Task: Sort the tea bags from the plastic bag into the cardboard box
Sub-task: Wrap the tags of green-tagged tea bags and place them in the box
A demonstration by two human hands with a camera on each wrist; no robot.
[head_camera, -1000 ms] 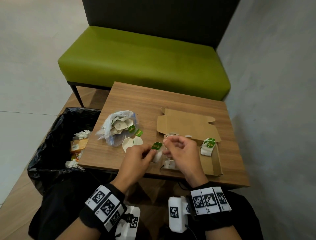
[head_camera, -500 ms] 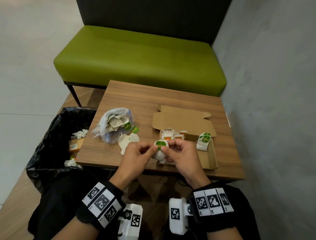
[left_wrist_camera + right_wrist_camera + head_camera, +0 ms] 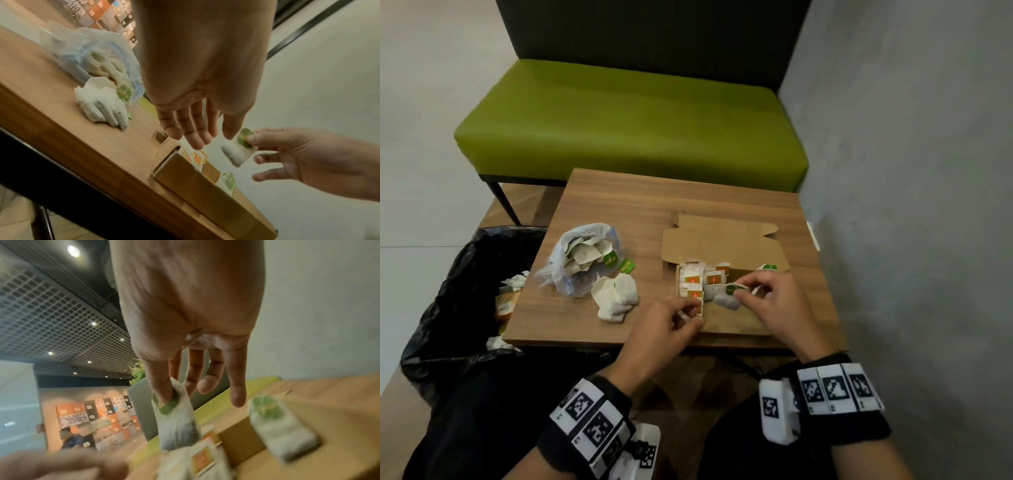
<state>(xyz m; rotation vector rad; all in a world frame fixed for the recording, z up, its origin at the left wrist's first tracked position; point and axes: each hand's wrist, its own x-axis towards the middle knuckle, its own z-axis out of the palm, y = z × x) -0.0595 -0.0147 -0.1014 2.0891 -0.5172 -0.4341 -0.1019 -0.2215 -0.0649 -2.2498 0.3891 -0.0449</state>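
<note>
Green-tagged tea bag [image 3: 726,297] pinched in right hand [image 3: 774,305] above the open box [image 3: 726,246].

The bag is held at its green tag between right thumb and forefinger, the other fingers [image 3: 265,158] spread loose; the soft white paper pouch is hung tilted over the box's left end. The left hand [image 3: 664,329] is kept just beside it at the box's near-left corner, palm down, fingers relaxed and slightly bent, nothing gripped. The box is plain brown cardboard, shallow, lid flap folded back; orange-tagged bags [image 3: 697,281] are stood in a row at its left end, a green-tagged one [image 3: 767,267] at the right. A crinkled clear plastic bag [image 3: 582,260] with more tea bags is seen left on the wood-grain table [image 3: 619,205], a loose white pile [image 3: 616,298] beside it.
</note>
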